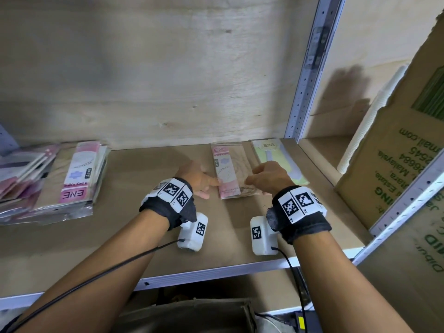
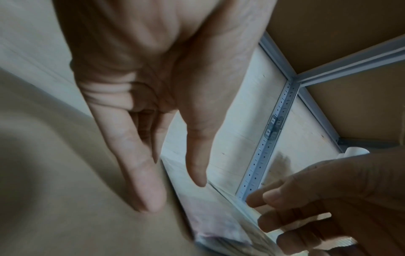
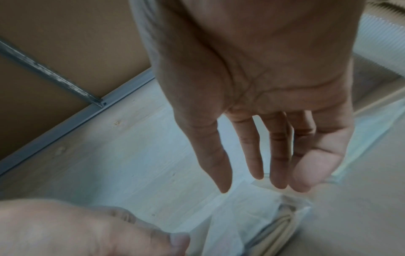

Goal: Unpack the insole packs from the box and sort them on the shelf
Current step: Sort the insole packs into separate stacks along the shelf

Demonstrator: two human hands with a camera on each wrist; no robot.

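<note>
A pink insole pack lies flat on the brown shelf board, with a pale green pack just to its right. My left hand sits at the pink pack's left edge with the thumb against it and the fingers straight. At the pack's right edge, my right hand hovers with relaxed fingers. In the left wrist view my left hand hangs open beside the pack. In the right wrist view my right hand is open above the pack. Neither hand holds anything.
A stack of pink-labelled packs and a messier pile lie at the shelf's left. A large cardboard box and a white ribbed roll stand beyond the metal upright on the right. An open box sits below the shelf.
</note>
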